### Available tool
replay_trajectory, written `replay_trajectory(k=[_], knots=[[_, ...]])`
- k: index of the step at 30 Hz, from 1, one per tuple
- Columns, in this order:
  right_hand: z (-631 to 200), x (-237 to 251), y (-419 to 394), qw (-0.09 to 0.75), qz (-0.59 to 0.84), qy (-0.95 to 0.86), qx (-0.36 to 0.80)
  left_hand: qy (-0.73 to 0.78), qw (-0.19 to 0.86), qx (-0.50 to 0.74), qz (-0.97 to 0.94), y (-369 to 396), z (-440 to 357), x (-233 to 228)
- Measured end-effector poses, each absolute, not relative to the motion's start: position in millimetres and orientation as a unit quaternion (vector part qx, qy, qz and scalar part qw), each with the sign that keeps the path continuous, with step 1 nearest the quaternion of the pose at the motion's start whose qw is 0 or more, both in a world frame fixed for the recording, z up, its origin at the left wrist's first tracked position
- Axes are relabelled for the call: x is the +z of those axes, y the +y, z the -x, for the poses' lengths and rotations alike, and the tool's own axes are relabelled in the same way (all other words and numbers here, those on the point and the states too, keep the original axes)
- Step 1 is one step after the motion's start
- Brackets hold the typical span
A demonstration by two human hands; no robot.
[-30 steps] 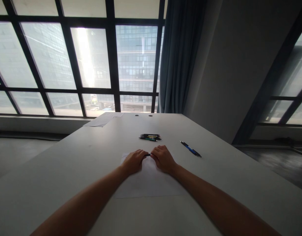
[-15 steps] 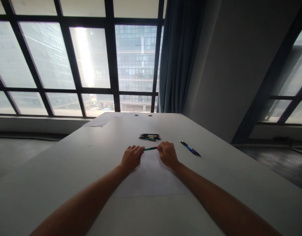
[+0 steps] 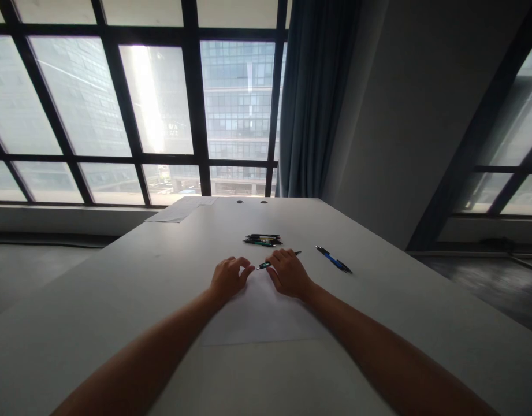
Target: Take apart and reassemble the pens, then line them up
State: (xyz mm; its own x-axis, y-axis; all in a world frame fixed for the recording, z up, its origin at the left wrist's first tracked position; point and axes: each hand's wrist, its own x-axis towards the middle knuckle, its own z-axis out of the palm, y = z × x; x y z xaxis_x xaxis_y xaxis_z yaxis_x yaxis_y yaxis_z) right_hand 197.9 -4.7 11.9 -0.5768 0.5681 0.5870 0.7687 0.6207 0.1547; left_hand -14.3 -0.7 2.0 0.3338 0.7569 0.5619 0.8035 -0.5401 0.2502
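— What have you got in your hands?

— A dark pen point(image 3: 272, 261) with a green band, in my right hand point(image 3: 287, 273). My fingers are closed on it; its near tip pokes out to the left of them and its far end shows past my knuckles, pointing up and to the right. It lies low, almost flat to the table point(image 3: 118, 300).

— And the left hand?

— My left hand point(image 3: 228, 277) rests just left of the pen, fingers curled loosely and holding nothing. Its fingertips are close to the pen's near tip, but I cannot tell whether they touch it.

— What is under your hands?

— A white sheet of paper point(image 3: 261, 315), flat on the table, running from beneath both hands back toward me between my forearms.

— Anything else around the grip?

— Just beyond my right hand lies a small heap of pens point(image 3: 262, 240), dark ones with a bit of green and yellow among them. Off to the right of the grip, well apart, a blue pen point(image 3: 334, 259) lies alone at a slant. Far past my left hand, at the table's far edge, are some more papers point(image 3: 181, 209).
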Motion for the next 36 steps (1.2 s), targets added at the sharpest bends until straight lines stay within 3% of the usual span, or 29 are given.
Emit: replay_trajectory(k=[6, 30, 36], knots=[[-196.5, 16.8, -10.3, 0.25, 0.378, -0.866, -0.211, -0.53, 0.03, -0.263, 0.805, -2.1, 11.9, 3.3], [-199.8, 12.4, -5.1, 0.284, 0.335, -0.872, -0.217, -0.531, 0.014, -0.264, 0.805, -5.8, 8.2, 6.9], [-208.3, 37.0, -4.9, 0.318, 0.376, -0.848, -0.198, -0.515, 0.022, -0.268, 0.814, -3.3, 9.8, 3.2]])
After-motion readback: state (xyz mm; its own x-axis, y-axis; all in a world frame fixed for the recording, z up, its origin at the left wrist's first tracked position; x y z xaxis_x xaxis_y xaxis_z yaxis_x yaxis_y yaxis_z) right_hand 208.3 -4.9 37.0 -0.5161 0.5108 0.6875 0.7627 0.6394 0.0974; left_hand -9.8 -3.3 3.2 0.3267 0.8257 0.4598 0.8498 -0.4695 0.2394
